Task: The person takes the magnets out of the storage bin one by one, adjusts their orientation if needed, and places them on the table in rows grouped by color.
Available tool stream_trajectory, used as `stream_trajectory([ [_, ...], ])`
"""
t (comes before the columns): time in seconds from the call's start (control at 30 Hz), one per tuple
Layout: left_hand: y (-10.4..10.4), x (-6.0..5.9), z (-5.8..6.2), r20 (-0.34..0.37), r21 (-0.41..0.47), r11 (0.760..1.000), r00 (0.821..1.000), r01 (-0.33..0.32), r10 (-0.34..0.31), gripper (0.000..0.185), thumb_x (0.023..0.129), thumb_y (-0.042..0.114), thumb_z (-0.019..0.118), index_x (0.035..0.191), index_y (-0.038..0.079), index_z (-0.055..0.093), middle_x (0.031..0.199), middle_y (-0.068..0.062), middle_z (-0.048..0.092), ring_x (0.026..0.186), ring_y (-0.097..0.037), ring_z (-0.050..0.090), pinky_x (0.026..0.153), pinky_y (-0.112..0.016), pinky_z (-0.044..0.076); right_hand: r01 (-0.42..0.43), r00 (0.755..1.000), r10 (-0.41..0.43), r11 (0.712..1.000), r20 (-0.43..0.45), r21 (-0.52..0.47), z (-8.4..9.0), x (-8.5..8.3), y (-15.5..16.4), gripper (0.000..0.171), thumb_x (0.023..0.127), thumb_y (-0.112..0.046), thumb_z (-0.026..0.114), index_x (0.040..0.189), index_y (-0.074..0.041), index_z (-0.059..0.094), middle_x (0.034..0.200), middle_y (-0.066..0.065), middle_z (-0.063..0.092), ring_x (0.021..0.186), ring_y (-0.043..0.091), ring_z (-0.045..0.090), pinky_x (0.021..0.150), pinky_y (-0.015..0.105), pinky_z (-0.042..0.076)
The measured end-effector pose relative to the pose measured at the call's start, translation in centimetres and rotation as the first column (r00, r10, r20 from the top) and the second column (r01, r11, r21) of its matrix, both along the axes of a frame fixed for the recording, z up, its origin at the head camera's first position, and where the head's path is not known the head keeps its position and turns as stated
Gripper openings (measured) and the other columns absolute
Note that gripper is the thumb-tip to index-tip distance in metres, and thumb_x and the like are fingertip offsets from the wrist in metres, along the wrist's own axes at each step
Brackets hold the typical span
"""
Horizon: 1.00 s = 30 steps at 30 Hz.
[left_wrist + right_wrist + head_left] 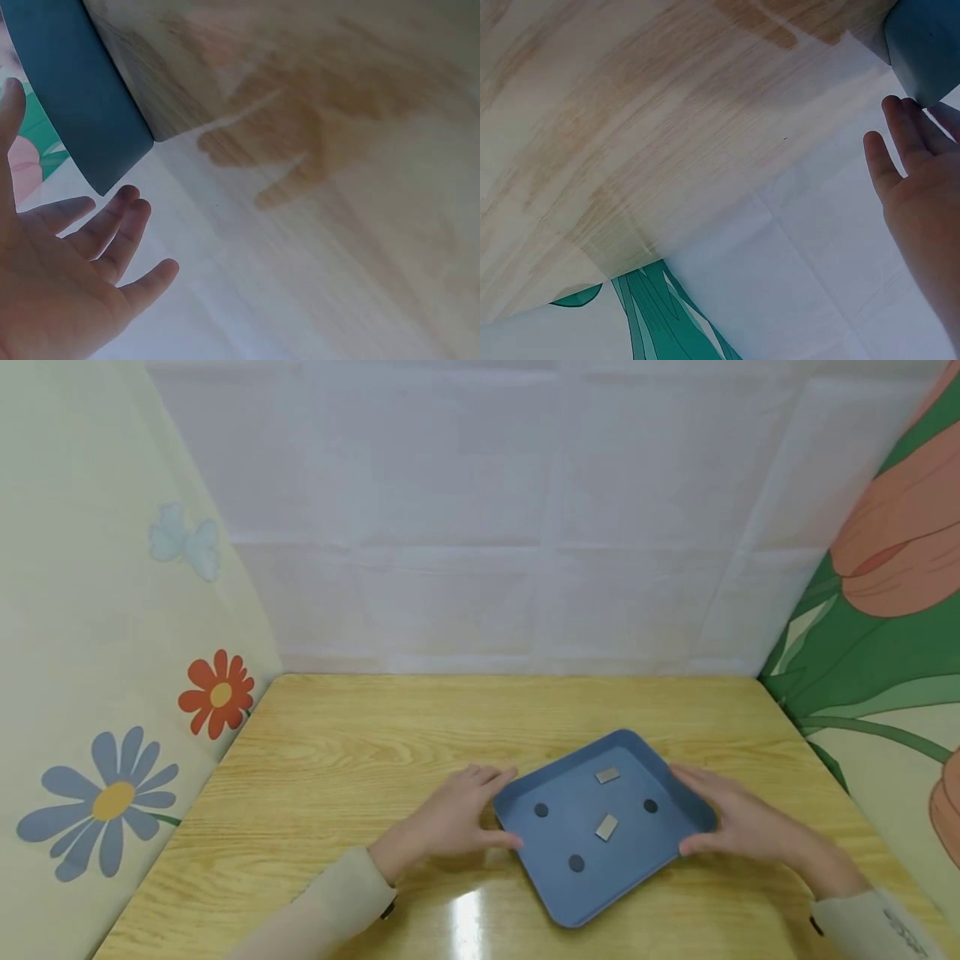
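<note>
Our hands flank a blue tray on the bench.
Head view: the tray [570,893] sits lower centre, our left hand [457,817] and right hand [738,822] touching its sides, fingers relaxed. Left wrist view: fingers spread beside the tray, upper left. Right wrist view: straight fingers by the tray, upper right.

A shallow, blue, rectangular plastic tray with rounded corners [660,777] sits flat on the wooden tabletop, turned at an angle so one corner points toward the person. Inside it lie three small dark round discs [541,810], one near the left edge, one near the right and one toward the near edge, and two small grey rectangular metal pieces [607,827], one at the middle and one further back. None of the pieces touch, and the tray's rim is raised all round.
</note>
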<state>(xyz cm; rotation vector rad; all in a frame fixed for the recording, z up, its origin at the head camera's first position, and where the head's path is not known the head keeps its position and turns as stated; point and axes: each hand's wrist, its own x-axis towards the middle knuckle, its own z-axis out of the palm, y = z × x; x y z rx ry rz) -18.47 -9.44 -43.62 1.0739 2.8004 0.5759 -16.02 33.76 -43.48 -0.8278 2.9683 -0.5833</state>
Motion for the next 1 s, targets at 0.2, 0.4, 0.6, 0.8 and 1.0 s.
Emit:
stream_trajectory([
  [0.2,0.3,0.0,-0.2,-0.005,-0.007,1.000,1.000,0.020,-0.020,0.097,0.081,0.064,0.077,0.155,0.008,0.046,0.149,-0.010,0.057,0.135,-0.027,0.056,0.116,-0.049,0.046,-0.002,1.000,0.002,1.000,0.011,-0.006,-0.4,0.1,-0.1,0.111,0.072,-0.056,0.087,0.154,0.005,0.042,0.155,0.027,0.048,0.137,0.049,0.050,0.104,0.066,0.044],
  [0.4,0.5,-0.4,-0.6,-0.006,-0.016,1.000,1.000,0.026,-0.026,0.099,0.080,0.065,0.076,0.154,0.006,0.047,0.148,-0.010,0.058,0.133,-0.026,0.057,0.114,-0.046,0.048,0.005,1.000,-0.005,1.000,0.029,-0.017,-0.1,0.2,-0.1,0.112,0.071,-0.051,0.089,0.153,0.008,0.041,0.154,0.029,0.047,0.136,0.051,0.049,0.102,0.068,0.045],
  [0.6,0.8,-0.8,-0.8,-0.021,-0.029,0.999,0.999,0.038,-0.039,0.099,0.080,0.064,0.077,0.153,0.005,0.048,0.147,-0.010,0.058,0.133,-0.026,0.057,0.113,-0.045,0.049,0.026,0.998,-0.025,0.999,0.058,-0.023,0.1,0.3,-0.3,0.112,0.072,-0.050,0.089,0.153,0.009,0.040,0.154,0.031,0.046,0.136,0.054,0.048,0.103,0.070,0.044],
  [0.8,0.9,-1.0,-0.5,-0.003,-0.019,0.999,0.999,0.037,-0.038,0.099,0.079,0.062,0.080,0.153,0.005,0.048,0.148,-0.010,0.057,0.136,-0.029,0.054,0.117,-0.050,0.043,0.044,0.995,-0.041,0.998,0.087,-0.036,0.1,0.2,-0.3,0.112,0.073,-0.049,0.089,0.154,0.009,0.038,0.155,0.031,0.044,0.137,0.055,0.047,0.104,0.070,0.043],
  [1.0,1.1,-1.1,-0.3,-0.004,-0.025,0.999,0.999,0.036,-0.036,0.099,0.078,0.062,0.081,0.153,0.006,0.049,0.148,-0.010,0.057,0.137,-0.029,0.054,0.123,-0.050,0.037,0.054,0.993,-0.050,0.998,0.105,-0.041,-0.1,0.2,-0.4,0.112,0.074,-0.048,0.089,0.155,0.009,0.037,0.156,0.031,0.043,0.139,0.054,0.045,0.105,0.070,0.042],
])
